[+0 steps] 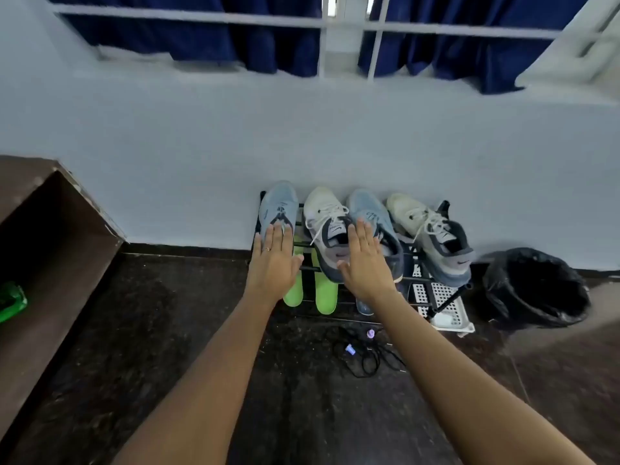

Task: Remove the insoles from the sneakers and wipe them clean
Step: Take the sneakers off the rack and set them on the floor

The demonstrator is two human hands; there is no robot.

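My left hand (273, 263) and right hand (364, 260) are flat, fingers straight and together, holding nothing, over the blue sneakers (278, 203) by the far wall (302, 135). Green insoles (325, 290) lie just nearer, below. They're probably light, floppy foam, so I'd pinch the heel end.

Head view, downward (close) toward floor (302, 397)

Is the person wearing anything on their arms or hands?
No sleeves, gloves or watch show; both arms are bare right up to the picture's edge. The left hand wears a thin ring on one finger. The right hand wears nothing.
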